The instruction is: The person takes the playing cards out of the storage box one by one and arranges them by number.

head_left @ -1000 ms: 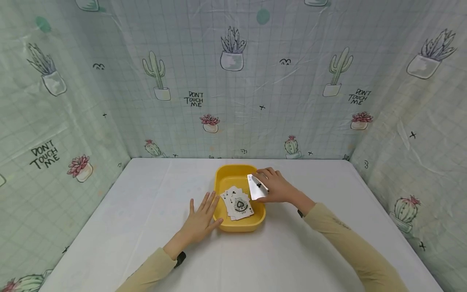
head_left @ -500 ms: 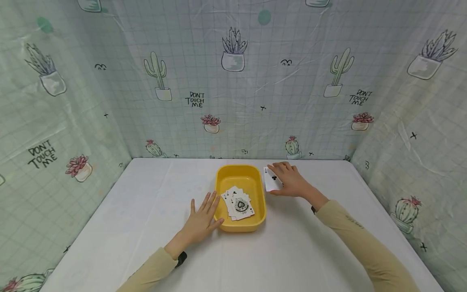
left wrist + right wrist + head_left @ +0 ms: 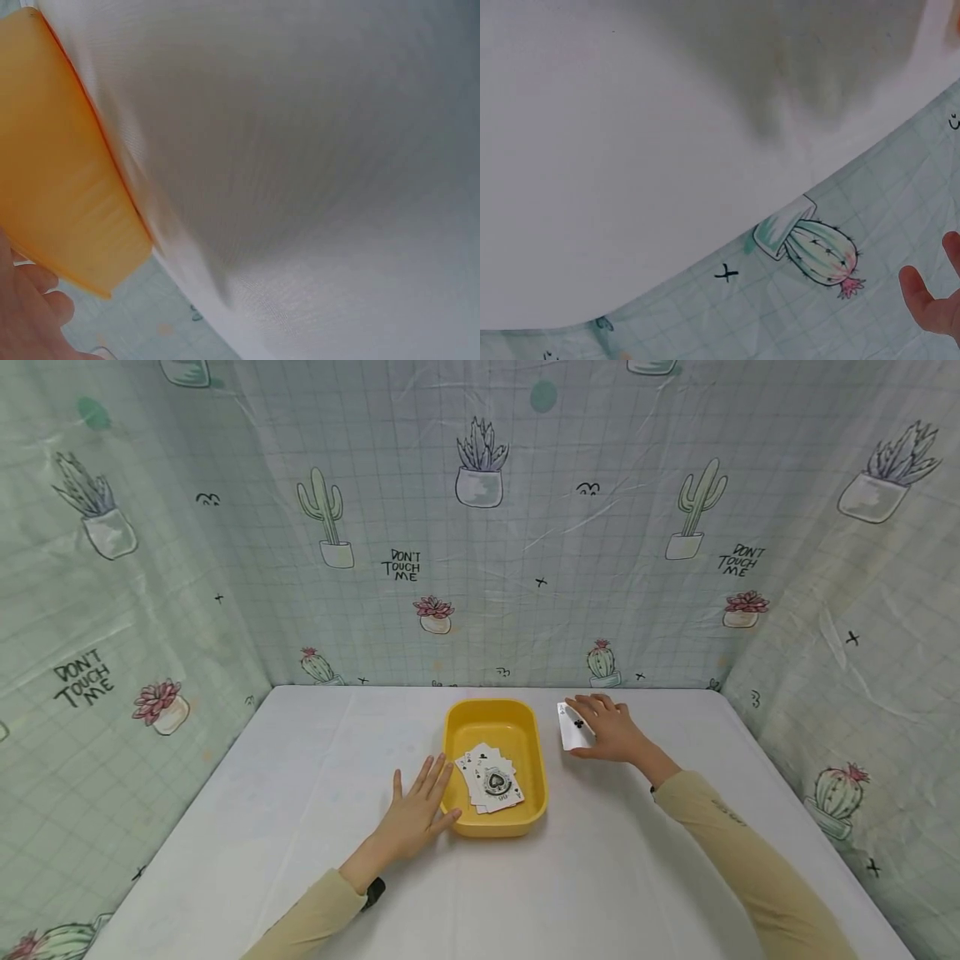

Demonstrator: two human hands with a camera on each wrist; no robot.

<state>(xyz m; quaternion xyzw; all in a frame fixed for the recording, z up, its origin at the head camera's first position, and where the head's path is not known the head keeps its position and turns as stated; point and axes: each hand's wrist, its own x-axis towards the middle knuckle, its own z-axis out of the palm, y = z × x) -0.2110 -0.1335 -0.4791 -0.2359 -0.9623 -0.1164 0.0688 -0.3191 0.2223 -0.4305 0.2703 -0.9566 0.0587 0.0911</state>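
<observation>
1. Right hand (image 3: 611, 731): positioned to the right of the yellow tray (image 3: 459, 727), toward the far side of the white table (image 3: 300, 793). It grasps a single playing card (image 3: 573, 725) by its right edge; the card faces up and shows a club mark.
2. Playing card: located just right of the tray's far right corner, outside the tray. Whether it lies on the table surface or is held slightly above it cannot be told.
3. Left hand (image 3: 412, 810): released, fingers straight and spread, palm down on the table. The fingertips (image 3: 442, 768) lie against the near left wall of the tray.
4. Yellow tray: stands at the middle of the table. It contains a loose pile of cards (image 3: 491, 781) in its near half, face up, with a spade card on top.
5. Surroundings: a cactus-print cloth (image 3: 480, 527) encloses the table on the left, far and right sides.
6. Left wrist view: shows the tray wall (image 3: 52, 172) and the table cloth close up, blurred.
</observation>
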